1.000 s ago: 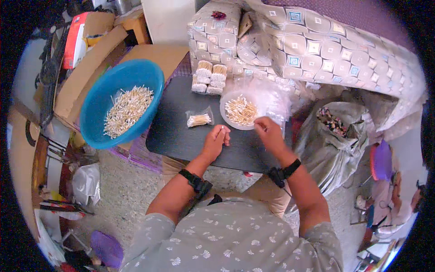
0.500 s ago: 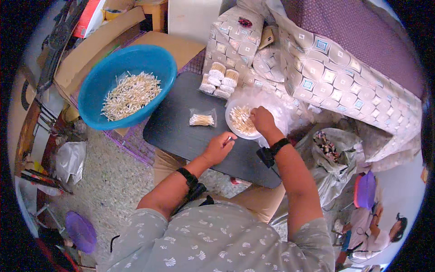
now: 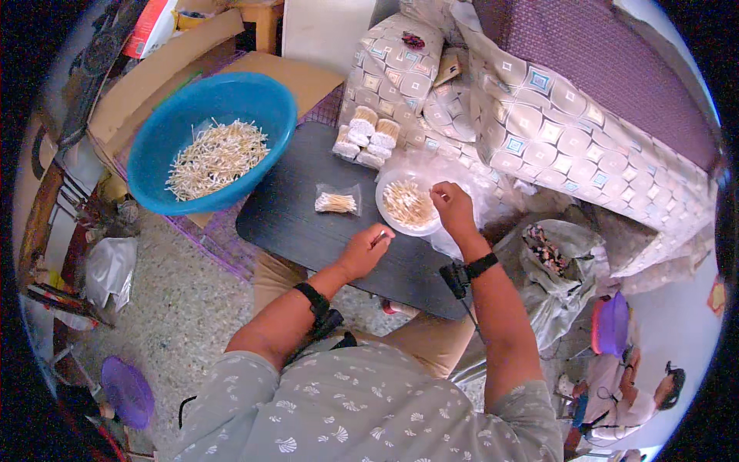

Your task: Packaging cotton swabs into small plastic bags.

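A white round bowl (image 3: 382, 212) of wooden cotton swabs (image 3: 408, 205) stands on the black tabletop (image 3: 289, 231). Over its right rim is my right hand (image 3: 456, 212), thumb and fingers pinched together; whatever they hold is too small to make out. My left hand (image 3: 365, 252) hovers just below the bowl's near left side, fingers curled in and a small pale tip showing at the thumb. To the left of the bowl lies a clear plastic packet (image 3: 337, 200) with cotton swabs inside. Several stacked bundles of swabs (image 3: 368, 137) sit at the table's far edge.
A large blue basin (image 3: 269, 173) of loose swabs stands at the left beside cardboard (image 3: 300, 81). Clear plastic bags (image 3: 473, 181) crowd the bowl's right side. A patterned cloth-covered seat (image 3: 554, 154) and a grey sack (image 3: 566, 296) are at the right. Another person (image 3: 616, 393) sits at the lower right.
My right hand has drawn back a little to the right, from over the swabs toward the bowl's rim. The left hand stays curled by the bowl. The whole view has shifted slightly.
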`<state>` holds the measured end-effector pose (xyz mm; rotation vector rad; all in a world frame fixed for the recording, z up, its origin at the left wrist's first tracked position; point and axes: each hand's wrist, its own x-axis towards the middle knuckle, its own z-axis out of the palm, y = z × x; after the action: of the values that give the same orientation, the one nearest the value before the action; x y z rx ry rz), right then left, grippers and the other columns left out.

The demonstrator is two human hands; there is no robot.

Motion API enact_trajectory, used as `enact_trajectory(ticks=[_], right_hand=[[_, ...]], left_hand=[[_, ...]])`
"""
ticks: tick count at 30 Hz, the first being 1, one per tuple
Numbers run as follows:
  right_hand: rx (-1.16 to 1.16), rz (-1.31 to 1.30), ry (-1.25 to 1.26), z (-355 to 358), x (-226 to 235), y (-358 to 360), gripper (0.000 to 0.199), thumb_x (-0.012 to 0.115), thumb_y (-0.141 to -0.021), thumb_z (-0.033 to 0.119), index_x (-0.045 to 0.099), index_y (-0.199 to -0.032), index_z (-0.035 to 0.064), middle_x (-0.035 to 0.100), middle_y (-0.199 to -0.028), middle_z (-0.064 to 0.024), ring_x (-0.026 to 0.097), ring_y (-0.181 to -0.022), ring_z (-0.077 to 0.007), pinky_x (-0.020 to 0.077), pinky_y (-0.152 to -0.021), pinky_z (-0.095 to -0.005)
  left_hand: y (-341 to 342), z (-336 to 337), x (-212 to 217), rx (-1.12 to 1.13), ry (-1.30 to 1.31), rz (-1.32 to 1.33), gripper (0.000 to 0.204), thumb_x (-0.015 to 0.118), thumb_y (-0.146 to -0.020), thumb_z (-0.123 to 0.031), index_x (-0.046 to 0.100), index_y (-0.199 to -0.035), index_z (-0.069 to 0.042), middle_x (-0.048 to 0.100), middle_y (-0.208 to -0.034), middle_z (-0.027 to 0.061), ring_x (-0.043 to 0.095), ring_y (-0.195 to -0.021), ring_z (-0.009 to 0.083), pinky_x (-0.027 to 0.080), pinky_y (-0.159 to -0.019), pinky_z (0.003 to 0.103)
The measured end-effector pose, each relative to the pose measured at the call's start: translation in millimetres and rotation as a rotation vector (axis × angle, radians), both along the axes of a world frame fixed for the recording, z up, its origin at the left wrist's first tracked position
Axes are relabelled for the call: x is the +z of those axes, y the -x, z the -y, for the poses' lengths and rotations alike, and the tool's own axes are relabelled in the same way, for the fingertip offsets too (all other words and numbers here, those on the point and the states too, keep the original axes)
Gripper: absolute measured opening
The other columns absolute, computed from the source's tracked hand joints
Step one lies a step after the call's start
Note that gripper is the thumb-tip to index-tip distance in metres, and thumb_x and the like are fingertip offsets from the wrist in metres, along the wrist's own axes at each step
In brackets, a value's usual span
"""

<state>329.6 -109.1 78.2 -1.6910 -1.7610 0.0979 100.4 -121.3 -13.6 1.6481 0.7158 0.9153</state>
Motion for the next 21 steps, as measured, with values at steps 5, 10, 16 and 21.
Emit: enact_trajectory(ticks=[5,10,16,21], right_hand=[[0.018,-0.468,0.141,26.1,11.2,26.0,0.016,0.054,-0.092,0.020,0.054,-0.093,0.0036,0.063,-0.085,-0.0120,0.065,-0.071,-0.0193,0.0516,-0.059,-0.0313],[0.193,-0.827,0.423,77.6,-3.6,67.8,0.021,0.042,-0.099,0.024,0.041,-0.101,0.0030,0.064,-0.086,-0.0142,0.065,-0.067,-0.0179,0.0531,-0.054,-0.0290],[0.248,-0.764,0.422,99.2,-63.6,78.2,0.014,0.043,-0.099,0.019,0.045,-0.103,0.0059,0.064,-0.084,-0.0101,0.063,-0.068,-0.0163,0.0533,-0.058,-0.0289],[0.145,-0.551,0.410,93.8,-70.3,87.9,0.014,0.051,-0.095,0.018,0.055,-0.101,0.0060,0.064,-0.084,-0.0064,0.063,-0.069,-0.0139,0.0503,-0.058,-0.0289]], left_hand=[[2.7,-0.1,-1.7,0.013,-0.021,0.068,0.013,0.054,-0.092,-0.015,0.059,-0.101,-0.007,0.051,-0.071,0.0002,0.045,-0.065,0.0090,0.040,-0.060,0.027],[4.3,-5.3,-1.7,0.054,-0.024,0.091,0.015,0.053,-0.092,-0.016,0.061,-0.098,-0.005,0.059,-0.079,0.0033,0.053,-0.074,0.0121,0.044,-0.067,0.028],[5.4,-8.8,7.0,0.025,0.002,0.049,0.021,0.052,-0.092,-0.017,0.067,-0.098,-0.004,0.068,-0.094,0.0066,0.062,-0.088,0.0147,0.048,-0.080,0.029],[10.0,-9.2,6.6,-0.050,0.080,0.013,0.024,0.054,-0.093,-0.021,0.068,-0.098,-0.003,0.069,-0.091,0.0062,0.062,-0.085,0.0133,0.049,-0.078,0.029]])
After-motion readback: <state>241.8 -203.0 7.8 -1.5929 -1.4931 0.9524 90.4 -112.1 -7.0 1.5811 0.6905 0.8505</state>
